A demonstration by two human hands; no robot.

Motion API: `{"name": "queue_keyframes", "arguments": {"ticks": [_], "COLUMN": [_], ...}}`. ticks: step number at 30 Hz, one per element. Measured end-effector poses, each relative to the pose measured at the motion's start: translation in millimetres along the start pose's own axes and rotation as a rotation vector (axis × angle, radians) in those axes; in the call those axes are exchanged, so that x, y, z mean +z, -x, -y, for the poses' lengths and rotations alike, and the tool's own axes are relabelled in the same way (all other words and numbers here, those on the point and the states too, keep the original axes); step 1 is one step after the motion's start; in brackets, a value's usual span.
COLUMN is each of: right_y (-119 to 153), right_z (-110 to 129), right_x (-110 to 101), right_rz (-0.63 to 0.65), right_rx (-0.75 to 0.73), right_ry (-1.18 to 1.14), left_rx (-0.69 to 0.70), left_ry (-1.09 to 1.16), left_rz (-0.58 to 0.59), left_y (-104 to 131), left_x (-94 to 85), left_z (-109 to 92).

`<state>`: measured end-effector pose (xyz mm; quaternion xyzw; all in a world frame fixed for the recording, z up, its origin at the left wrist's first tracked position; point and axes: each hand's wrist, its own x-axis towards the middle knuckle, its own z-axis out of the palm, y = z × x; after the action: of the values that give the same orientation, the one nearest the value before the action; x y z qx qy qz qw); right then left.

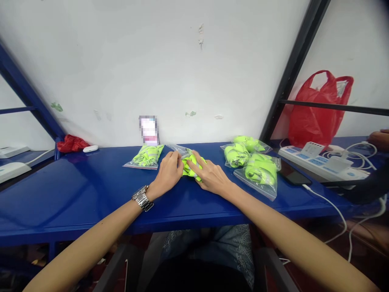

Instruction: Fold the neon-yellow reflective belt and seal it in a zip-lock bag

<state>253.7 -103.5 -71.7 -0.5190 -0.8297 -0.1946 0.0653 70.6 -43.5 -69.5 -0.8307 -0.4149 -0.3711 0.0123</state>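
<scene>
Both hands rest on one clear plastic bag (186, 157) holding a folded neon-yellow reflective item, at the middle of the blue table (91, 190). My left hand (168, 172), with a metal watch on its wrist, grips the bag's left side. My right hand (209, 175) presses its fingers on the yellow item from the right. A filled, flat bag (146, 157) lies just left of my hands. A pile of three filled bags (253, 164) lies to the right.
A white wall stands right behind the table. A red cloth (72, 143) and a small white object (90, 149) lie at the back left. A phone (293, 175) on a white cable, a power strip (322, 161), a red plastic bag (317, 109) and another person's hand (379, 140) are at the right.
</scene>
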Motion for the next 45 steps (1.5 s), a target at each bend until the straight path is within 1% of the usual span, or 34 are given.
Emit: {"name": "queue_keyframes", "arguments": {"ticks": [2, 5, 9, 12, 15, 17, 19, 21, 23, 26, 28, 30, 33, 35, 36, 38, 40, 42, 45], "right_y": [-1, -5, -11, -16, -21, -23, -25, -26, -27, -26, -24, -20, -13, -10, -9, -7, -5, -4, -4], "right_z": [1, 3, 7, 11, 14, 12, 6, -4, -15, -27, -29, -29, -25, -22, -21, -16, -11, -7, -3], "right_x": [-1, -5, -9, -11, -11, -9, -6, -2, 3, 8, 9, 8, 5, 2, -1, -5, -8, -9, -6], "right_rz": [0.01, 0.024, 0.034, 0.043, 0.038, 0.016, -0.026, -0.081, -0.136, -0.191, -0.185, -0.155, -0.116, -0.09, -0.07, -0.014, 0.053, 0.109, 0.158], "right_rx": [0.019, 0.059, 0.128, 0.166, 0.169, 0.156, 0.138, 0.125, 0.14, 0.176, 0.204, 0.266, 0.378, 0.423, 0.435, 0.437, 0.419, 0.428, 0.494], "right_ry": [0.004, 0.001, -0.057, -0.098, -0.133, -0.172, -0.248, -0.381, -0.581, -1.048, -1.379, -1.605, -1.795, -1.906, -1.959, -2.051, -2.116, -2.133, -2.102], "left_rx": [-0.028, -0.062, -0.057, -0.048, -0.058, -0.052, -0.026, 0.047, 0.2, 0.449, 0.525, 0.544, 0.55, 0.546, 0.545, 0.534, 0.504, 0.462, 0.411], "left_ry": [0.009, 0.098, 0.181, 0.184, 0.164, 0.134, 0.114, 0.096, 0.043, -0.107, -0.213, -0.285, -0.302, -0.273, -0.253, -0.216, -0.185, -0.147, -0.067], "left_rz": [0.001, 0.022, 0.064, 0.091, 0.074, 0.068, 0.074, 0.092, 0.129, 0.186, 0.203, 0.209, 0.264, 0.308, 0.311, 0.271, 0.212, 0.203, 0.305], "left_y": [2, 4, 5, 7, 9, 8, 6, 3, 1, 1, 3, 4, 5, 3, 2, 1, 0, 0, 2], "left_x": [-2.9, -8.3, -13.6, -14.3, -14.2, -15.1, -17.1, -20.8, -26.3, -37.3, -45.0, -51.4, -54.8, -51.5, -48.4, -41.0, -34.5, -30.7, -28.0], "left_z": [-3, -4, -1, -3, -11, -15, -15, -10, -3, 4, 2, -3, -8, -8, -7, -5, -5, -6, -10]}}
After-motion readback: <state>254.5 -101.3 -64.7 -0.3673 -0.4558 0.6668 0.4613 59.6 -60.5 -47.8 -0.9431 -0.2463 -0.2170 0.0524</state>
